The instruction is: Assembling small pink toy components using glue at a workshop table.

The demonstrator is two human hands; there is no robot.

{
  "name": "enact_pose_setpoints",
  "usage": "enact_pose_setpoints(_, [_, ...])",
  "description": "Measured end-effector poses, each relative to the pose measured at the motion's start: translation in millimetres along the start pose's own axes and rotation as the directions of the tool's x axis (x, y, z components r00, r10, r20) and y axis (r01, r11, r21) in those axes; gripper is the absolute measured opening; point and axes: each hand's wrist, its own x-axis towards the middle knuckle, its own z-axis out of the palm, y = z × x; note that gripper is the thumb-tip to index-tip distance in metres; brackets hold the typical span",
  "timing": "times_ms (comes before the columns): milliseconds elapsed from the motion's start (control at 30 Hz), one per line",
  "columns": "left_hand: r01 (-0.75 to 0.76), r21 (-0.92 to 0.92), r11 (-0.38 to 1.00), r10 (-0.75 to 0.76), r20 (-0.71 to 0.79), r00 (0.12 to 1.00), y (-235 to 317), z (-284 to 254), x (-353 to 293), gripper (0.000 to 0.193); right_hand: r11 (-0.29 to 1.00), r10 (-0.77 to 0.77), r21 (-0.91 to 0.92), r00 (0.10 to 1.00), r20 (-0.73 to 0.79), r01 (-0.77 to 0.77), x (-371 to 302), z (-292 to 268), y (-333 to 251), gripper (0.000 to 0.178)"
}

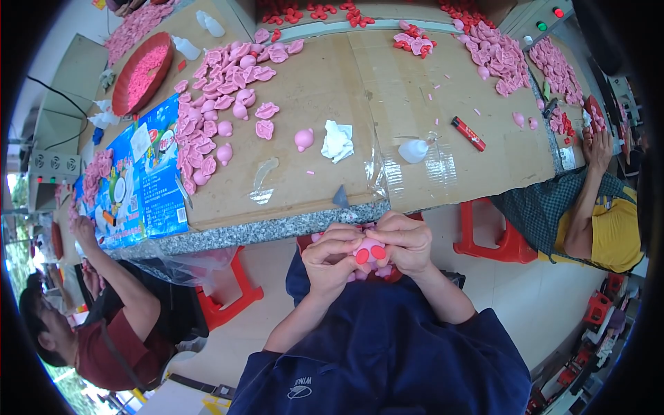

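Between both hands, just off the table's front edge, is a small round pink toy part (pixel 371 243) with two red ovals facing up. My left hand (pixel 330 257) pinches it from the left, and my right hand (pixel 408 243) grips it from the right, fingertips close together. More pink parts (pixel 383 272) show below the hands over my lap, with some red around them; what holds them is mostly hidden. On the table ahead lie a round pink toy part (pixel 303 140), a crumpled white tissue (pixel 337 142) and a small translucent squeeze bottle (pixel 413 151).
Pink shells lie heaped at left (pixel 207 117) and far right (pixel 494 55). A red marker-like tube (pixel 468 134) lies right of the bottle. A red tray (pixel 116 104) holds small pink pieces. Co-workers sit left (pixel 104 325) and right (pixel 595 221). The table has a speckled stone edge (pixel 290 225).
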Motion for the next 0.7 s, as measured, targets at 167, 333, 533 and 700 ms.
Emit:
enact_pose_setpoints(167, [-0.039, 0.281, 0.959, 0.029, 0.040, 0.999, 18.0, 11.0, 6.0, 0.030, 0.998, -0.017, -0.054, 1.000, 0.008, 0.018, 2.9, 0.2, -1.6, 0.040])
enact_pose_setpoints(333, [-0.140, 0.380, 0.914, 0.122, 0.073, 0.990, 19.6, 13.9, 9.5, 0.025, 0.989, -0.044, -0.140, 0.999, -0.014, 0.041, 3.1, 2.0, -3.1, 0.042])
enact_pose_setpoints(533, [-0.182, 0.404, 0.897, 0.159, 0.090, 0.983, 16.9, 12.5, 7.9, 0.023, 0.988, -0.070, -0.139, 0.997, -0.025, 0.066, 0.6, 2.8, -0.5, 0.040])
enact_pose_setpoints(700, [-0.183, 0.392, 0.902, 0.161, 0.090, 0.983, 16.8, 12.4, 8.5, 0.023, 0.986, -0.083, -0.145, 0.996, -0.020, 0.080, 1.1, 2.7, 0.1, 0.040])
